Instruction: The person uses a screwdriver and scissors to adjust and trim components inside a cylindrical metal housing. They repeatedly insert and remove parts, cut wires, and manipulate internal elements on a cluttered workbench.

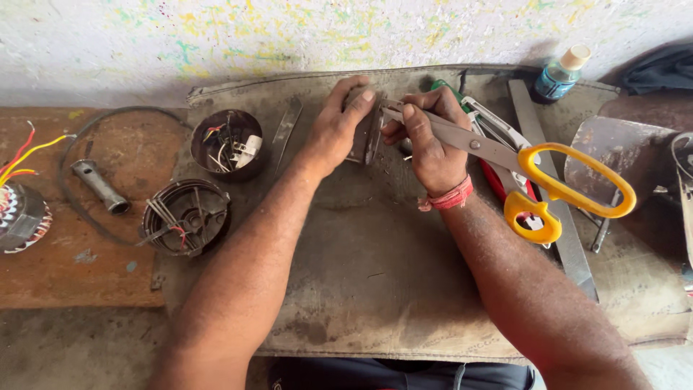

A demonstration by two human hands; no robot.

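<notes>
Head view over a worn grey mat laid on a brown workbench. The left hand is curled around a small dark round part held on edge at the far middle of the mat, thumb on the near side and fingers over the top. The right hand is closed around the blades of a pair of scissors near their tips, index finger lying along the metal; the tips touch the part's right side, and the 2 yellow handle loops trail free toward the right, unheld. A red thread band circles the right wrist. Left of the hands stand 2 round motor housings: 1 with loose wires inside, 1 nearer with a central hub. A metal tube socket lies on the bench inside a loop of black cable, and a wound stator with red and yellow leads sits at the left edge. Beyond the right hand lie a flat file, pliers with red grips, and a small blue bottle.
</notes>
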